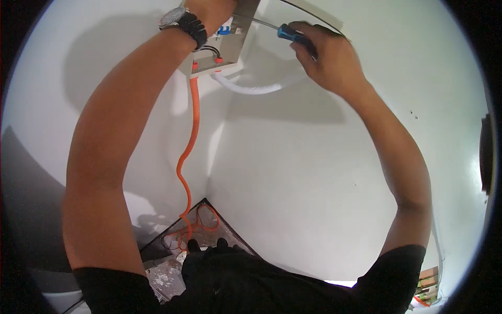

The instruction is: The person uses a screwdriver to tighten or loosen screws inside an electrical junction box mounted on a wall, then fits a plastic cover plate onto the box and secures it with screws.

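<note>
My right hand (337,60) is closed around the blue and black handle of a screwdriver (287,32). The metal shaft points left, into an open electrical box (246,39) on the wall near the corner. My left hand (213,13) is raised against that box, wearing a watch on its wrist; its fingers run past the top edge of the picture and are hidden. Below it, inside the box, show a blue and white breaker-like part (225,27) and black wires (212,50). The tip of the screwdriver is hidden near my left hand.
An orange corrugated conduit (195,112) drops from the box to the floor, where orange cable (209,222) lies looped in the corner. White conduit (253,90) curves right from the box's underside. A thin, dark-edged panel (319,13) stands out above my right hand.
</note>
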Motion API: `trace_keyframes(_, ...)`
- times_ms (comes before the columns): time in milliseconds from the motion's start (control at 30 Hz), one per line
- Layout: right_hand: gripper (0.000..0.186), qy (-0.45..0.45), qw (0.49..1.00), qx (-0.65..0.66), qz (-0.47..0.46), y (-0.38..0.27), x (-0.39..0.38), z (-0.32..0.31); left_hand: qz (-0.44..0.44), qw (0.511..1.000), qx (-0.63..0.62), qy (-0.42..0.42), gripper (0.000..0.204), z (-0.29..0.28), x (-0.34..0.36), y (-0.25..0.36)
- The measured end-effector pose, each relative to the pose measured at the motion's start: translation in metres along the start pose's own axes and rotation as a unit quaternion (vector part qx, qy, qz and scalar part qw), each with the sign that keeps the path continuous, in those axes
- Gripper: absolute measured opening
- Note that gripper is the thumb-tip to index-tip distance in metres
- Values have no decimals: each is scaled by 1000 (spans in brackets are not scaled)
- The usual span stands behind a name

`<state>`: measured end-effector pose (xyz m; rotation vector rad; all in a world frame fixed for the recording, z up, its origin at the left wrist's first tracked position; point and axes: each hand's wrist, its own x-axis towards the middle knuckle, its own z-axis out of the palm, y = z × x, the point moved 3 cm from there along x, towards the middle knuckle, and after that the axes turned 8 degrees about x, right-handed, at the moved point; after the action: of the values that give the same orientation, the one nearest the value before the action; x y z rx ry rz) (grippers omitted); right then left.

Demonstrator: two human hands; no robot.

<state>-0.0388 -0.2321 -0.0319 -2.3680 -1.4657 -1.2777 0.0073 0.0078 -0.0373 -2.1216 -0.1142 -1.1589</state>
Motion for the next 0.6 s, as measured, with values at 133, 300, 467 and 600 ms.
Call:
trace_keyframes(133, 30, -31, 988, -150, -11, -7, -9, 5, -15, 999, 24, 41, 27, -4, 3, 4)
trace_keyframes(300, 33, -88, 935, 197, 281, 3, -9, 5, 26, 994, 55, -86, 28, -14, 11, 9)
trace_keyframes(467, 31, -13, 993, 89, 70, -4, -12, -9, 58, 990, 82, -96, 28, -10, 8, 9)
trace_keyframes(600, 40, -116, 980, -155, 35, -29, -10, -9, 23, 995, 100, 6, 19, -8, -8, 10)
